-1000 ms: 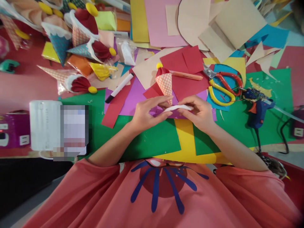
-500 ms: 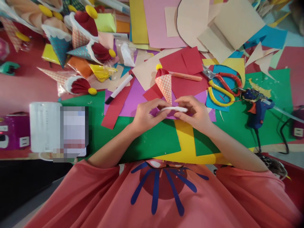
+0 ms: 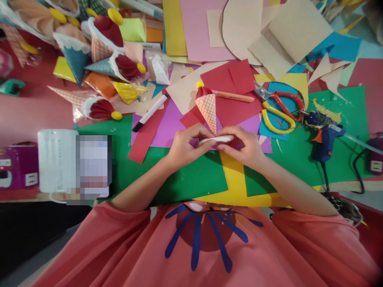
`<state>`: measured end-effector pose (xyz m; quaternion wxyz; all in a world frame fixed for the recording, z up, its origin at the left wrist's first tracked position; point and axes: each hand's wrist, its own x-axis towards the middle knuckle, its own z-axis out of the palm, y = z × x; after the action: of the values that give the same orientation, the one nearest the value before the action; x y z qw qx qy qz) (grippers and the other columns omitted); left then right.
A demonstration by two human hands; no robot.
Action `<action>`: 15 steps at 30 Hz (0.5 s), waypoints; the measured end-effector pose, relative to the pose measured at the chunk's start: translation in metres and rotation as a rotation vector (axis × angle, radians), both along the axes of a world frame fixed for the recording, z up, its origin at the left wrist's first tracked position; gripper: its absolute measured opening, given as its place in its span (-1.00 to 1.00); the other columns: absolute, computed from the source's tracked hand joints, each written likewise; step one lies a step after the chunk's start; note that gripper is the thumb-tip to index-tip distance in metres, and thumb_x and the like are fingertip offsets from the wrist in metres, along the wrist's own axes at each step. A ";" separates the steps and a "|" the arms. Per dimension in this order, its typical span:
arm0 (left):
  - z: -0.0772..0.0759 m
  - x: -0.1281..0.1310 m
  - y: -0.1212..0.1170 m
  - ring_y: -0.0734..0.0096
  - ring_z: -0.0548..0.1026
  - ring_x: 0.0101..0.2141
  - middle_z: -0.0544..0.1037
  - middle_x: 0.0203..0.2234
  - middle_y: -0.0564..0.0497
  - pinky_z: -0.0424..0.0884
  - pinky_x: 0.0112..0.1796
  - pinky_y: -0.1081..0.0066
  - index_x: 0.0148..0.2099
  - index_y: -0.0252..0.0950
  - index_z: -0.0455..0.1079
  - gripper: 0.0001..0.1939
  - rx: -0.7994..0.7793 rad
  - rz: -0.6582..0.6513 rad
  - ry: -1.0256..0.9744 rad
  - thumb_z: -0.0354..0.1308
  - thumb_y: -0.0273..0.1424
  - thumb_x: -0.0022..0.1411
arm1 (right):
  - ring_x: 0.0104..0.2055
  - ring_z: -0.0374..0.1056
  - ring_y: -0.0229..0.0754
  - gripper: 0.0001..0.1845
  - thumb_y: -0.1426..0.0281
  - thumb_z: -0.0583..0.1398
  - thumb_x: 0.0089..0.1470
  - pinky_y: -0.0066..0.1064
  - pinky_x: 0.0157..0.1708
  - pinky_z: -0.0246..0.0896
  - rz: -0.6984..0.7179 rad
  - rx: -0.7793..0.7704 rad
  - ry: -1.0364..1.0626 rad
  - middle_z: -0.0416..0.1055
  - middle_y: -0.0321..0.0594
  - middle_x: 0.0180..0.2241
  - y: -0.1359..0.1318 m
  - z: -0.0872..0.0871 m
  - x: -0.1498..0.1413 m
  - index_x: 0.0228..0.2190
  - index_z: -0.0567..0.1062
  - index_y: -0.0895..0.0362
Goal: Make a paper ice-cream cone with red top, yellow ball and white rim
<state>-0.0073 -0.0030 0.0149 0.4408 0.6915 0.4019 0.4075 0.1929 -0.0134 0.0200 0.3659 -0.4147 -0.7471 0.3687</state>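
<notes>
Between my two hands is a thin white strip of modelling clay (image 3: 222, 139), held roughly level. My left hand (image 3: 188, 146) pinches its left part between thumb and fingers. On the other end, my right hand (image 3: 243, 146) has its thumb below and fingers above. Just beyond the fingertips lies a small paper cone (image 3: 208, 109) with an orange lattice pattern, its tip toward me. Dark red stuff and a yellow ball (image 3: 200, 84) top its wide end.
Scissors (image 3: 281, 105) and a blue glue gun (image 3: 324, 141) lie to the right. A black-and-white marker (image 3: 150, 113) rests on red paper at left. Finished cones (image 3: 73, 50) and clay packets crowd the upper left. A phone (image 3: 94, 165) sits at left on green sheets (image 3: 191, 179).
The white clay strip has shifted slightly left and lower between my hands. My right hand has come a little nearer my left, its fingers changing position along the strip.
</notes>
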 end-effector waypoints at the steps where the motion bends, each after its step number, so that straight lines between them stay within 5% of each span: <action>1: 0.000 0.000 0.000 0.62 0.43 -0.56 0.56 -0.52 0.03 0.30 -0.57 0.60 -0.34 -0.33 0.45 -0.74 -0.019 0.014 -0.017 0.22 -0.21 0.24 | -0.21 0.51 -0.19 -0.78 0.28 0.26 0.13 -0.38 -0.25 0.43 -0.010 0.004 0.002 0.58 -0.23 -0.19 0.000 0.000 0.000 -0.16 0.49 0.05; 7: -0.002 -0.001 0.000 0.54 0.55 -0.44 0.62 -0.40 -0.03 0.40 -0.49 0.60 -0.22 -0.32 0.46 -0.69 -0.074 -0.039 -0.043 0.24 -0.15 0.20 | -0.29 0.49 -0.24 -0.89 0.35 0.19 0.20 -0.41 -0.30 0.40 0.046 0.098 0.011 0.57 -0.26 -0.30 0.002 -0.002 0.000 -0.22 0.48 0.05; 15: -0.005 -0.001 0.001 0.60 0.51 -0.55 0.63 -0.50 0.03 0.37 -0.52 0.61 -0.33 -0.29 0.52 -0.78 0.131 0.035 -0.011 0.26 -0.23 0.22 | -0.22 0.51 -0.22 -0.82 0.28 0.24 0.16 -0.40 -0.25 0.43 -0.005 0.032 0.018 0.58 -0.24 -0.24 0.001 0.000 0.000 -0.20 0.49 0.07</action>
<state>-0.0079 -0.0017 0.0103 0.3896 0.7096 0.3838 0.4442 0.1928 -0.0126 0.0203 0.3802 -0.4075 -0.7484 0.3596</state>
